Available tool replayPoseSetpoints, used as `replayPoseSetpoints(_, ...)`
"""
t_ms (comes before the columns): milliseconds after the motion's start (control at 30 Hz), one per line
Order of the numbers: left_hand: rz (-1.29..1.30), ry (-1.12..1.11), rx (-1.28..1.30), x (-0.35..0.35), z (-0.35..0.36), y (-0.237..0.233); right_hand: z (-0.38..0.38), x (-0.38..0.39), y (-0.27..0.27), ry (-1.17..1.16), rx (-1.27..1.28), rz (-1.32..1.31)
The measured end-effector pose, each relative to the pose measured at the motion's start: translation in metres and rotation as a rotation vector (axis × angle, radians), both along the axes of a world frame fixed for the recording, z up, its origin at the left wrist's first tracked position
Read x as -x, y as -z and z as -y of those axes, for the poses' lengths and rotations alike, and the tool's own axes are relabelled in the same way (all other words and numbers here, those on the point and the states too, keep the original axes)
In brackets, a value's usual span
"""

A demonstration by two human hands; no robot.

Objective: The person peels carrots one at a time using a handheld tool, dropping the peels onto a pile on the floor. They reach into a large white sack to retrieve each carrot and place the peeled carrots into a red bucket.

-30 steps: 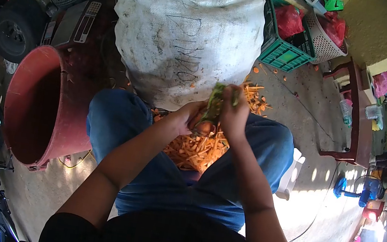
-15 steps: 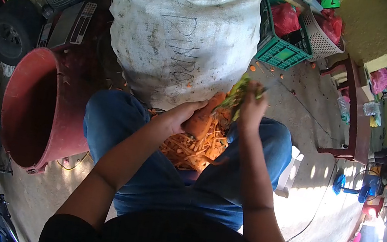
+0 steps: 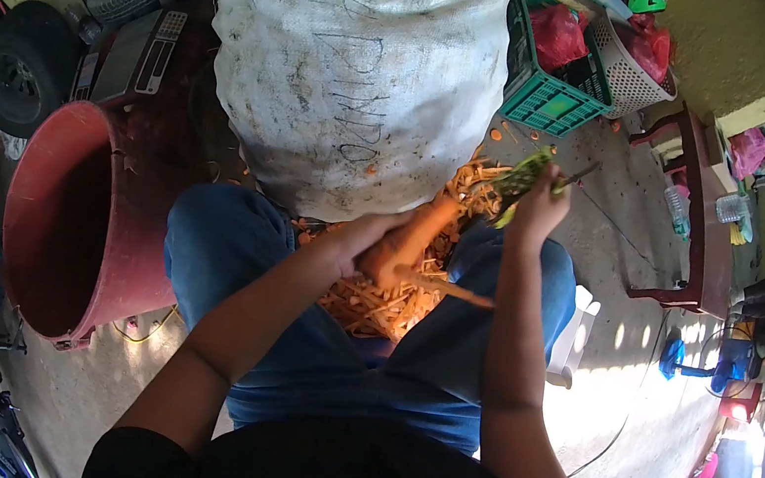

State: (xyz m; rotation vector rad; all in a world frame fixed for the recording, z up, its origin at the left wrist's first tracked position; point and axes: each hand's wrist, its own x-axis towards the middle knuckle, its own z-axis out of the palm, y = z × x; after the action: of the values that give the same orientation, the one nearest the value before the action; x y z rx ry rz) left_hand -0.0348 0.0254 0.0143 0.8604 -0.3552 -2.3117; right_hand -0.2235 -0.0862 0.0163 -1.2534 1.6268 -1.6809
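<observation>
My left hand (image 3: 357,243) is wrapped round a large orange carrot (image 3: 414,239), whose narrow end points up and to the right. A long strip of peel hangs off its lower right side. To the right of the carrot, my right hand (image 3: 542,204) is closed on a peeler (image 3: 519,183) with a yellow-green part and a thin dark end sticking out beyond the fingers. The peeler is apart from the carrot. Between my knees lies a heap of orange peelings (image 3: 366,309). A big white sack (image 3: 352,84) stands just beyond it, with carrots showing at its open top.
A red barrel (image 3: 139,230) lies at the left, near a loose wheel (image 3: 19,69). Beyond the sack at the right are a green crate (image 3: 558,107) and a white basket (image 3: 632,83), both with red bags. A wooden furniture piece (image 3: 706,220) stands farther right.
My right hand has moved right with the peeler, away from the carrot. More orange surface shows on the carrot, and a strip of peel now hangs from its side.
</observation>
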Motion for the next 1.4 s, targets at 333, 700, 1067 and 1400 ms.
replayPoseSetpoints(333,-0.016,-0.146,0.024,-0.01,0.004,0.011,-0.059,-0.072,-0.014,-0.389,-0.058,-0.267)
replayPoseSetpoints(700,-0.013,-0.099,-0.025,-0.002,0.005,0.016,-0.039,-0.042,-0.017,-0.31,-0.208,0.163)
replayPoseSetpoints(1067,0.174,0.079,0.089,-0.002,-0.006,-0.018,-0.004,-0.031,-0.006,0.032,-0.116,-0.299)
replayPoseSetpoints(1400,-0.08,-0.198,-0.092,-0.003,0.007,0.023,-0.056,-0.062,-0.013,-0.513,-0.131,-0.028)
